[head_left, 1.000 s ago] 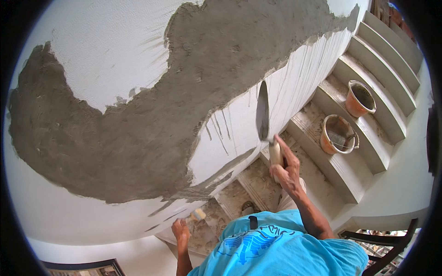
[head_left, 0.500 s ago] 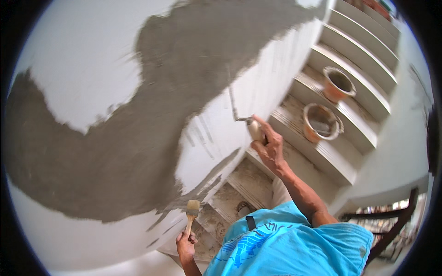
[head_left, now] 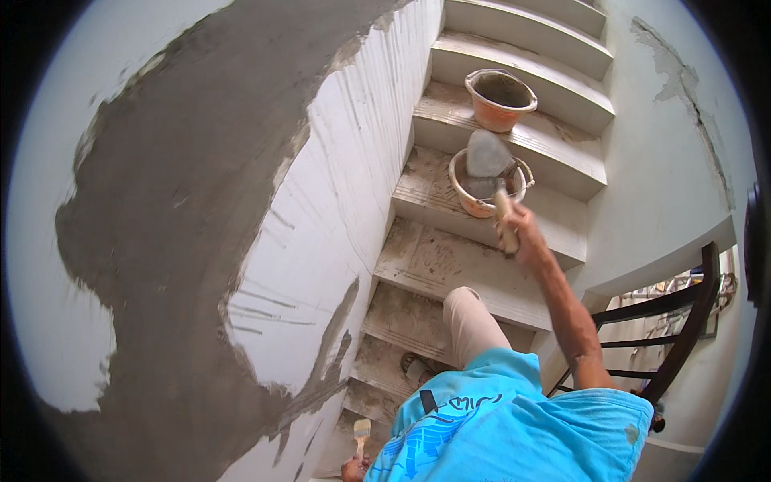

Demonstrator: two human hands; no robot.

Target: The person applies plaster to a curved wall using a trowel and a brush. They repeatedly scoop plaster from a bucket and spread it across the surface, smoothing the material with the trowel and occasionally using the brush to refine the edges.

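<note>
R hand [head_left: 522, 229], gripping trowel [head_left: 488, 156], had swung from wall [head_left: 321, 189] to lower bucket [head_left: 475, 209], so wall work prob. paused; L hand [head_left: 353, 469] still gripped paintbrush [head_left: 362, 432].

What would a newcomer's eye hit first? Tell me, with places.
A dark grey patch sprawls over the white wall at left. Two orange buckets stand on the stairs, upper middle, the right hand holding a trowel in front of the lower one. Below is a blue shirt, a paintbrush in the left hand beside it.
</note>
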